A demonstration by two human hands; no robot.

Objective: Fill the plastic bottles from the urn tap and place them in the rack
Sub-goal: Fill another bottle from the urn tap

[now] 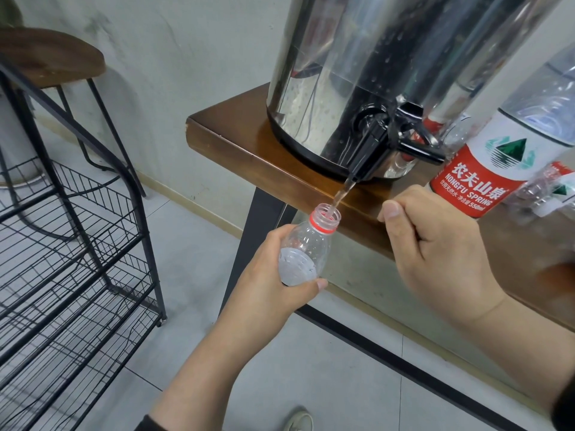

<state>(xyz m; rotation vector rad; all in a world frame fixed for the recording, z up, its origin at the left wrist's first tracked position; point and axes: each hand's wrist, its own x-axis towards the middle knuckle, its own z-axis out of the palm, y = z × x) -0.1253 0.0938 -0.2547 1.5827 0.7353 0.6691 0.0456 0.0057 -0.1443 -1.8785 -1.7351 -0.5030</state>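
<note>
A steel urn (357,73) stands on the corner of a wooden table (242,150). Water streams from its black tap (367,150) into the open mouth of a clear plastic bottle (308,244) with a red neck ring. My left hand (264,275) grips that bottle by its body, tilted, just below the table edge. A little water has collected inside it. My right hand (435,244) rests on the table edge to the right of the stream, with its fingers curled into a fist and nothing visible in it. The black wire rack (71,244) stands on the floor at the left.
A labelled bottle (485,169) with a red and white wrapper stands right of the tap, and more clear bottles (547,188) lie beside it. A wooden stool (46,57) stands behind the rack. Grey tiled floor lies between rack and table. A shoe (298,421) shows at the bottom.
</note>
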